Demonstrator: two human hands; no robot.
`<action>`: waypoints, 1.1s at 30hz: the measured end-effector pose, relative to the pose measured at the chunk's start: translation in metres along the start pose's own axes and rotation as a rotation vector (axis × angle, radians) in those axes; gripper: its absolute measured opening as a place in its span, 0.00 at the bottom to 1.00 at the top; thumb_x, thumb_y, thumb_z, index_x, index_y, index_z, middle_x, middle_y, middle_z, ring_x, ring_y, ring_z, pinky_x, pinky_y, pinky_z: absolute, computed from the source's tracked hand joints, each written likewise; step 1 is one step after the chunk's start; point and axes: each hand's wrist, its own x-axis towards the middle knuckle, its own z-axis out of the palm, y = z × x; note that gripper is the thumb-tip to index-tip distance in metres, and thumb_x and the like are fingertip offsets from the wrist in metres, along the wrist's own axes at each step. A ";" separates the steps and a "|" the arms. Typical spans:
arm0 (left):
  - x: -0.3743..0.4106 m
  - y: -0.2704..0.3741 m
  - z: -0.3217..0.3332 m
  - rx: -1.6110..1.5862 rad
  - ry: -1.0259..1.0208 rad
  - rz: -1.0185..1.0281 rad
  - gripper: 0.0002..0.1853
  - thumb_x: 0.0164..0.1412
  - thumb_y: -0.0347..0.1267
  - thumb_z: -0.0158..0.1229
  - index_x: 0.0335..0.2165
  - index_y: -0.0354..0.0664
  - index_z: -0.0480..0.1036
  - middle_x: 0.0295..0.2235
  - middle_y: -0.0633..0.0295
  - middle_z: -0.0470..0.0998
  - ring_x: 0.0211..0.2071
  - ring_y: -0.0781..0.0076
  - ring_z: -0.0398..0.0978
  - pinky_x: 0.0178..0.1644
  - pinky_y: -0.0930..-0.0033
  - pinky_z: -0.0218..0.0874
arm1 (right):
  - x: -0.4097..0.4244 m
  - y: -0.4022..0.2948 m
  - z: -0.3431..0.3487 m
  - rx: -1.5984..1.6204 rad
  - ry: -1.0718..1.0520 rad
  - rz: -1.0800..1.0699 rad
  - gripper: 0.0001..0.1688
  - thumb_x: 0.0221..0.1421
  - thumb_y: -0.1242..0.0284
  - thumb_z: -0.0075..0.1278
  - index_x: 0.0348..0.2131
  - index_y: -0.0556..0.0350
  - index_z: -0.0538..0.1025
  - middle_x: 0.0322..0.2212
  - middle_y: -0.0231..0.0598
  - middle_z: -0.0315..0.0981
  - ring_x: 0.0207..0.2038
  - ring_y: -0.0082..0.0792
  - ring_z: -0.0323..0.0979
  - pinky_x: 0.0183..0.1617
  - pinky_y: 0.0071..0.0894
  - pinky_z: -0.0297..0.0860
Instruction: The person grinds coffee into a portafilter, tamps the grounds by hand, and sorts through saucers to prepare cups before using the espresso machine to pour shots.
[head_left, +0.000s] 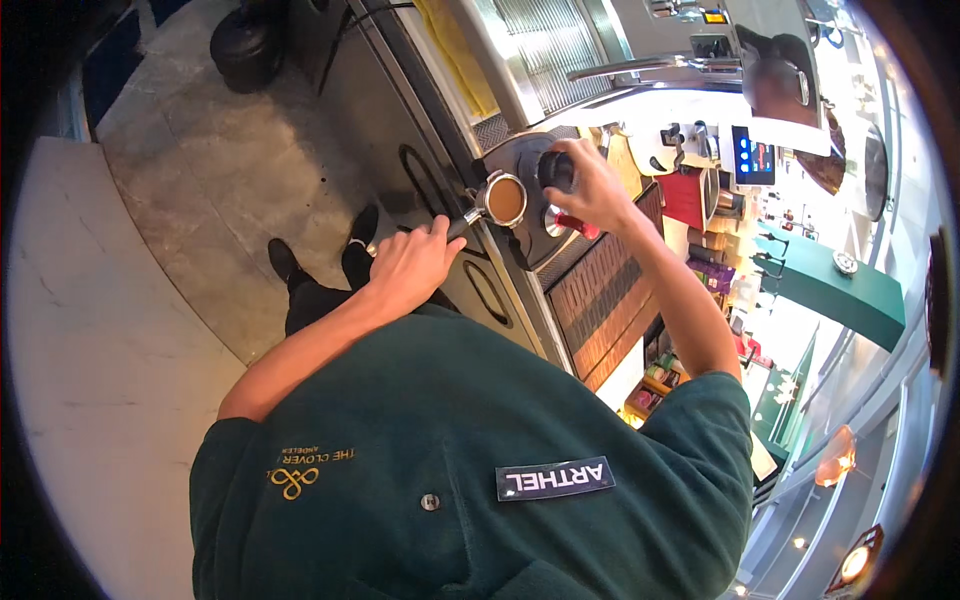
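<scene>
My left hand (416, 259) grips the dark handle of a portafilter (484, 214). Its round metal basket, at the edge of a black rubber mat (529, 154), is filled with brown ground coffee (505, 201). Just to the right, my right hand (589, 184) holds a round black tool (556, 171), perhaps a tamper or leveler, beside the basket and apart from it; its underside is hidden. A tamper with a red handle (577, 226) lies on the mat below my right hand.
A slatted brown tray or mat (611, 300) covers the counter at lower right. A yellow cloth (461, 56) hangs near steel equipment above. A red item (684, 196), a small lit screen (753, 156) and cups stand farther back. A black bin-like container (246, 51) is on the floor.
</scene>
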 end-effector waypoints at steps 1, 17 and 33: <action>0.000 0.000 0.000 -0.003 0.003 0.007 0.22 0.70 0.46 0.49 0.43 0.35 0.68 0.28 0.41 0.80 0.31 0.34 0.78 0.34 0.37 0.68 | 0.005 0.000 0.006 -0.018 -0.065 -0.015 0.38 0.45 0.66 0.61 0.55 0.53 0.68 0.47 0.56 0.67 0.54 0.55 0.68 0.58 0.48 0.65; -0.003 -0.013 0.017 -0.233 0.085 0.023 0.25 0.69 0.43 0.50 0.53 0.33 0.69 0.39 0.38 0.79 0.39 0.35 0.77 0.42 0.41 0.68 | -0.013 -0.008 0.004 -0.274 -0.180 0.509 0.50 0.49 0.42 0.60 0.50 0.72 0.71 0.46 0.64 0.73 0.52 0.59 0.72 0.54 0.51 0.69; -0.004 -0.004 0.006 -0.204 0.037 0.042 0.20 0.68 0.38 0.51 0.48 0.31 0.68 0.37 0.41 0.79 0.35 0.34 0.77 0.38 0.40 0.68 | -0.034 -0.067 -0.025 0.056 -0.071 0.255 0.18 0.53 0.60 0.59 0.35 0.56 0.77 0.25 0.50 0.78 0.33 0.54 0.79 0.38 0.49 0.72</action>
